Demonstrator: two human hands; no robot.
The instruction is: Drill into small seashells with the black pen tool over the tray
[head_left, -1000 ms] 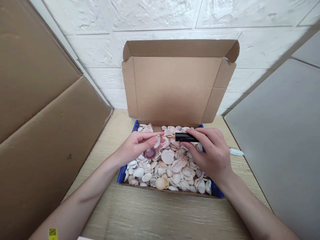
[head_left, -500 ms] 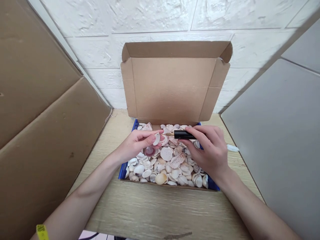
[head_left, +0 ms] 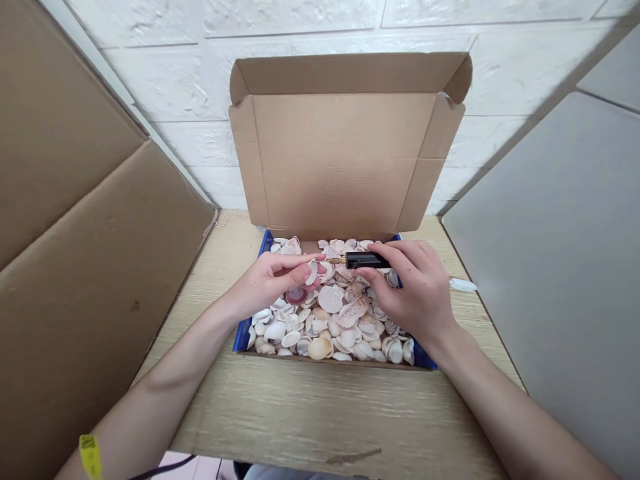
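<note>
Between the thumb and fingers of my left hand (head_left: pixel 277 278) is a small white seashell (head_left: pixel 312 273), held on edge. My right hand (head_left: pixel 413 273) grips a black mini hand drill (head_left: pixel 367 260) with a brass-coloured chuck (head_left: pixel 337 261), its tip pointing left at the shell. Whether the bit touches the shell is too small to make out. Both hands are above an open cardboard box (head_left: pixel 350 167) with blue sides, filled with loose seashells (head_left: pixel 320 348). A flat, pale shell with small holes (head_left: pixel 331 299) and a purplish round shell (head_left: pixel 296 296) lie below my hands.
The box's raised lid leans near a white brick-patterned wall (head_left: pixel 300 27). Brown cardboard (head_left: pixel 100 267) stands at the left, a grey-white panel (head_left: pixel 560 233) at the right. A small whitish piece (head_left: pixel 463 285) lies on the wooden tabletop (head_left: pixel 300 407) right of the box.
The view has shifted slightly, so box and hands appear a little higher. Both hands keep the same grip on the shell and the drill.
</note>
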